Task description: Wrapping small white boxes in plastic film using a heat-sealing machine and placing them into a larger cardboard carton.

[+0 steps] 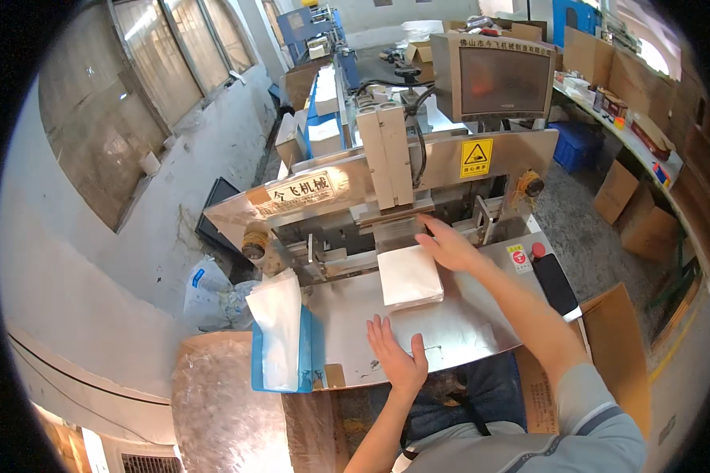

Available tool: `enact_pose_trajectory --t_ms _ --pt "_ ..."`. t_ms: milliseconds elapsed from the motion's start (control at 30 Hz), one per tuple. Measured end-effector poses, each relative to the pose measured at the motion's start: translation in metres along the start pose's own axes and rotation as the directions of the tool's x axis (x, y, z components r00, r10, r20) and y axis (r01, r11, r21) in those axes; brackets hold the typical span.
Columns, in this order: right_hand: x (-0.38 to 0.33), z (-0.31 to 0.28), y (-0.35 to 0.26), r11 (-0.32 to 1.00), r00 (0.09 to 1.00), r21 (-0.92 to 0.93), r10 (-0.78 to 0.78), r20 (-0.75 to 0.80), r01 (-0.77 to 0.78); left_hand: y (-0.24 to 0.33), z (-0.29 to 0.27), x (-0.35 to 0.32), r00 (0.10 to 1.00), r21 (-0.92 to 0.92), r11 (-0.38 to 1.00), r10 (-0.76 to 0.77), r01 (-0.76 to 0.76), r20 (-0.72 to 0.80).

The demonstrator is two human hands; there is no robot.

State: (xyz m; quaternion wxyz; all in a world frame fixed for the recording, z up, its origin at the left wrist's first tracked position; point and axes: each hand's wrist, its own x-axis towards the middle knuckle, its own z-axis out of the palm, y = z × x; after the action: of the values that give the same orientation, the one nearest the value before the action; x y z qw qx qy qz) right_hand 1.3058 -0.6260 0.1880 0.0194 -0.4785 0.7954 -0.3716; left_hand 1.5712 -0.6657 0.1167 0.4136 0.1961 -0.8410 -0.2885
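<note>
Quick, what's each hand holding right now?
Left hand: open, holding nothing, fingers spread.
Right hand: open, at the white stack's far right corner; contact unclear.

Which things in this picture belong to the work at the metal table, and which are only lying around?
Seem to belong:
White stack, right hand at its upper-right corner, left hand open below it
Metal machine behind
Blue bin holding white sheets

Probably lying around:
Black phone-like slab
Blue crate under the side bench
Brown cartons
</note>
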Motion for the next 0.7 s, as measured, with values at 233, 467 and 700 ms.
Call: enact_pose_trajectory --t_ms 233,467,700 --pt "-0.096 0.025 0.001 0.762 0.926 0.550 0.371 0.066 -0.344 -0.002 0.001 0.000 0.995 -0.087 0.992 -0.093 0.095 0.020" --pt "-0.111 0.041 -0.006 0.721 0.912 0.603 0.409 0.026 -0.340 -0.005 0.009 0.045 0.918 -0.464 0.795 -0.374 0.392 0.134" --pt "-0.088 0.063 -0.009 0.753 0.889 0.526 0.458 0.013 -0.396 -0.034 0.024 0.094 0.828 -0.468 0.685 -0.493 0.559 0.268"
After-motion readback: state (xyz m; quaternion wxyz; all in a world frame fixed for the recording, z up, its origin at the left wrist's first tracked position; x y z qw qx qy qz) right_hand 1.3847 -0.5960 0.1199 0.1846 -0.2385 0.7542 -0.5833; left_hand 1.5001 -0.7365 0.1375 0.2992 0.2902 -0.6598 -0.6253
